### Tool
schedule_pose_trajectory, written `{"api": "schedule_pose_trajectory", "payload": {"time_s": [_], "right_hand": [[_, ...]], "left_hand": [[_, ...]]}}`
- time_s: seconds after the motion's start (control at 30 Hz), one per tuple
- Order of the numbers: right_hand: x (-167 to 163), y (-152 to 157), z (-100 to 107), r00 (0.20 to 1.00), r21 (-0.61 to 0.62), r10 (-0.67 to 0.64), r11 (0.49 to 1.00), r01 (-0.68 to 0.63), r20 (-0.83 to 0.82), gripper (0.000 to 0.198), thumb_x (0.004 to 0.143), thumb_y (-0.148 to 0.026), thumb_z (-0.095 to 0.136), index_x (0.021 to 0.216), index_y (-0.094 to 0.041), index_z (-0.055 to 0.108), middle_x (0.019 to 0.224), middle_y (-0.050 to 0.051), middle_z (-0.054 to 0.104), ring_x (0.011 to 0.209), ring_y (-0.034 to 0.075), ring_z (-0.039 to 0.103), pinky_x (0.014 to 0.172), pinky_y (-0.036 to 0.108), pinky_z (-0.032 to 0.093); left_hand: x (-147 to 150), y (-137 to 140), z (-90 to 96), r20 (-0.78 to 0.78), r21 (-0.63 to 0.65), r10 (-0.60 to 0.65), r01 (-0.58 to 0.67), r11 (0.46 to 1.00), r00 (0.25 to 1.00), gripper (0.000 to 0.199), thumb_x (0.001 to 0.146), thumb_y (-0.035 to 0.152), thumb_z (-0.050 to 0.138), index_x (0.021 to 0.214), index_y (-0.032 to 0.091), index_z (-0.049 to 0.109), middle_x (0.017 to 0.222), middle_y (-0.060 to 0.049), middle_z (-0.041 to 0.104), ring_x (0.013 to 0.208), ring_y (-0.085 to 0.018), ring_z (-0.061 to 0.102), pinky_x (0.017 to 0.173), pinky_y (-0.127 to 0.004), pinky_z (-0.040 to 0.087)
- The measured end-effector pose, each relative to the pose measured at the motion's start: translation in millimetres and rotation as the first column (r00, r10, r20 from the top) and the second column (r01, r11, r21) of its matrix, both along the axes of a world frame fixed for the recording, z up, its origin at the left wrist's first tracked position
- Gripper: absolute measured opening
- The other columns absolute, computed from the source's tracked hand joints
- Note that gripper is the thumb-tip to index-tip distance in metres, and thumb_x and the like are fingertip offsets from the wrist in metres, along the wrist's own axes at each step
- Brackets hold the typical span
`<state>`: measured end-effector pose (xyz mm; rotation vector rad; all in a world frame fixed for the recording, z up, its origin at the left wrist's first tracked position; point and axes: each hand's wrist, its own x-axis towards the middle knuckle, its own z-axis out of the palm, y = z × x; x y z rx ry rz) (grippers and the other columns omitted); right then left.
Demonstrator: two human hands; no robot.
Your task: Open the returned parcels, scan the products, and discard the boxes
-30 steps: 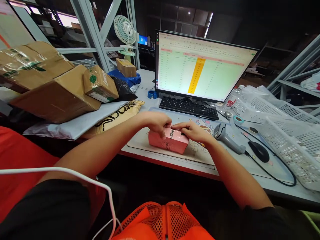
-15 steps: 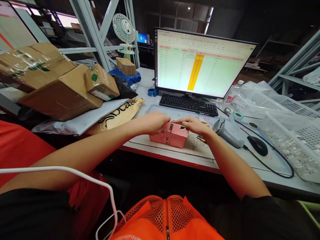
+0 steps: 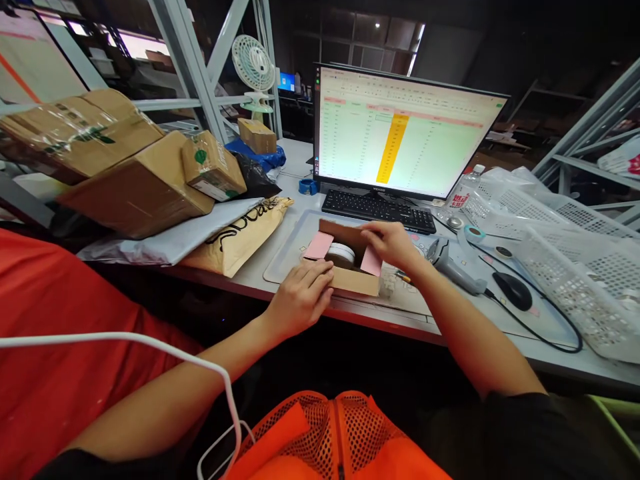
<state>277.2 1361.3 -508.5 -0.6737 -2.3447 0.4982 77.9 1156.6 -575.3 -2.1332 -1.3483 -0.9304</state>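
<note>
A small pink cardboard box point(image 3: 356, 280) sits open on the desk mat point(image 3: 293, 245) in front of me, its flaps spread and brown inside showing. A white round item point(image 3: 342, 253) lies inside it. My left hand point(image 3: 300, 297) presses on the near flap at the box's front left edge. My right hand point(image 3: 390, 241) holds the far right flap back.
A keyboard point(image 3: 378, 211) and a monitor point(image 3: 403, 133) stand behind the box. A barcode scanner point(image 3: 450, 264), a mouse point(image 3: 509, 291) and white mesh baskets point(image 3: 575, 280) lie to the right. Cardboard parcels point(image 3: 135, 190) and mailer bags point(image 3: 235, 237) pile up on the left.
The pink box was closed with both hands on its top. Now its flaps are pulled open, my left hand has come to the near edge and the contents show.
</note>
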Motion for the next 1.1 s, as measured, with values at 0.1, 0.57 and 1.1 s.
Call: {"api": "schedule_pose_trajectory", "payload": {"time_s": [0.1,0.57,1.1], "right_hand": [[-3,22,3,0.999,-0.225,-0.027,0.974,0.022,-0.017,0.032,0.092,-0.043,0.065,0.095,-0.015,0.081,0.093,0.007,0.076,0.084,0.021,0.064,0.077,0.032,0.047],[-18,40,-27,0.99,-0.537,-0.073,0.844,-0.003,-0.121,0.039,0.08,-0.054,0.07,0.07,-0.016,0.069,0.07,0.001,0.061,0.071,0.016,0.052,0.063,0.027,0.038],[44,-51,-109,0.904,-0.586,-0.04,0.774,-0.241,-0.425,0.139,0.074,-0.084,0.079,0.172,-0.026,-0.001,0.171,0.02,0.032,0.159,0.029,0.036,0.13,0.047,0.031]], "left_hand": [[-9,10,37.8,-0.02,-0.247,0.03,-0.034,0.969,0.999,0.032,0.11,0.026,0.042,0.119,0.014,0.07,0.13,-0.013,0.073,0.113,-0.028,0.072,0.099,-0.042,0.057],[15,122,128.0,-0.438,-0.734,-0.152,-0.254,0.629,0.886,0.048,0.09,0.022,0.061,0.136,0.032,0.072,0.12,-0.008,0.077,0.103,-0.027,0.072,0.088,-0.033,0.052],[-2,125,115.4,-0.376,-0.744,-0.114,-0.226,0.628,0.92,0.045,0.086,0.045,0.07,0.126,0.024,0.075,0.12,-0.014,0.077,0.104,-0.034,0.072,0.082,-0.036,0.051]]}}
